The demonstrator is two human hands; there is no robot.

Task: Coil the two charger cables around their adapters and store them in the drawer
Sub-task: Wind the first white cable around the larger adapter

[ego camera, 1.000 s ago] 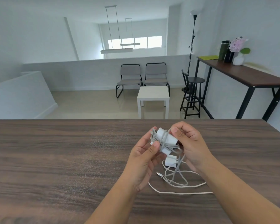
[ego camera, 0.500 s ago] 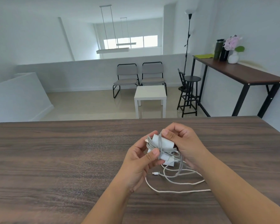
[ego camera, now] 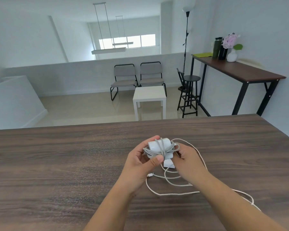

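since a second ago my right hand [ego camera: 188, 157] dropped to the bundle's side. white block adapter [ego camera: 158, 145] wrapped in grey braided cable [ego camera: 157, 151] sits gripped in both hands, left hand [ego camera: 140, 161] thumb pinning it, above the dark wood surface [ego camera: 57, 164]. first coil looks nearly done; next i'd tuck its end, then wind the loose white cable [ego camera: 173, 193].

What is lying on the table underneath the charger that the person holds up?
Under the wrapped adapter a second white adapter and its loose white cable lie on the wooden table. The right hand and its forearm cover part of the cable.
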